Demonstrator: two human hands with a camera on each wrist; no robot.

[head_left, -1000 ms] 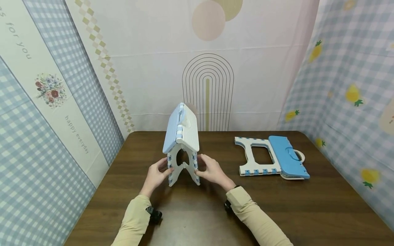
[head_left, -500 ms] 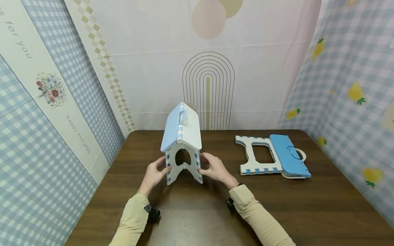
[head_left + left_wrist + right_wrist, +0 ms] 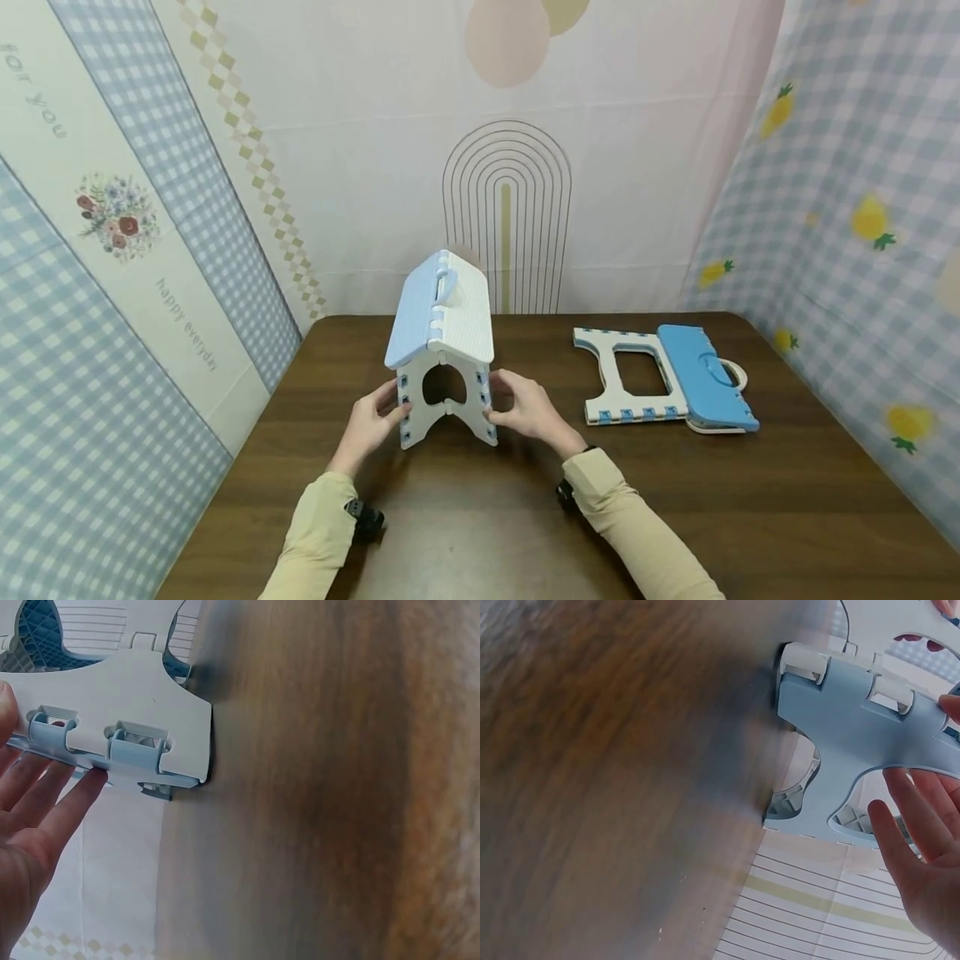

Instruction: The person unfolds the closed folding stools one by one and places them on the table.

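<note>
1. Table (image 3: 480, 517): dark, wood-grained. I see both stools on it.
2. Stool (image 3: 468, 312): located left of the table's middle, upright, partly unfolded. Its feet meet the tabletop; its two top panels slope like a roof.
3. Stool orientation: legs point down, ridge (image 3: 437, 321) points up. I take the long axis as ridge to feet, roughly vertical. The ridge itself runs near to far from the head view.
4. Stool caution: I judge that an uneven pull could skew or tip it; binding hinges could stall it; early release could let the sides fold inward.
5. Flat stool (image 3: 697, 375): lies folded at right, well apart, legs toward the stool.
6. Right hand (image 3: 528, 410): clamped on the right side, thumb in front, fingers behind.
7. Left hand (image 3: 369, 422): clamped likewise on the left side. I judge that fingertips near hinges could be nipped should the sides close.
8. Handle (image 3: 450, 287): pale blue, raised at the ridge, untouched.
</note>
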